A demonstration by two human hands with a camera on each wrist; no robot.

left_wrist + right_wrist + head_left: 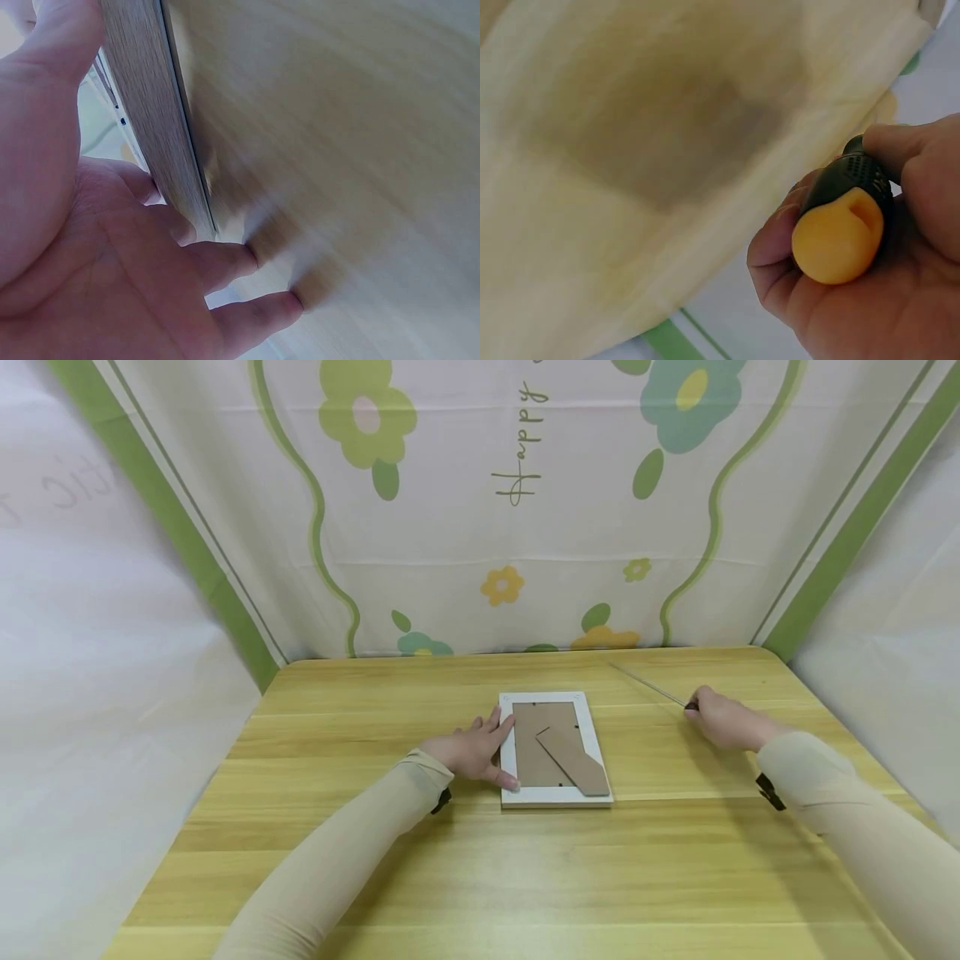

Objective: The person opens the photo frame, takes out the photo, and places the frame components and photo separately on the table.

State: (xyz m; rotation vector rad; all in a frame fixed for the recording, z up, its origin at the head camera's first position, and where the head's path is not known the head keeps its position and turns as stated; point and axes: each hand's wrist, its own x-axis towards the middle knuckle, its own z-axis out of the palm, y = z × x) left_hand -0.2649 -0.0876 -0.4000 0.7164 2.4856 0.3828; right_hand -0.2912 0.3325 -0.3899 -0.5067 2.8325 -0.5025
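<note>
A white picture frame (557, 796) lies face down on the wooden table, its brown backing board (528, 743) and slanted stand leg (579, 767) facing up. Small dark tabs sit along the edges of the backing. My left hand (471, 753) rests at the frame's left side, thumb and forefinger spread onto the white border. In the left wrist view the other fingers (259, 319) reach down to the tabletop beside the frame's side. My right hand (726, 720) grips a screwdriver (837, 238) by its black and yellow handle. Its long thin shaft points toward the back of the table, right of the frame.
The wooden table (360, 877) ends at a hanging cloth (435, 527) printed with flowers along the back. Pale cloth sides (97, 635) stand to left and right. Dark wrist straps (770, 792) show under both sleeves.
</note>
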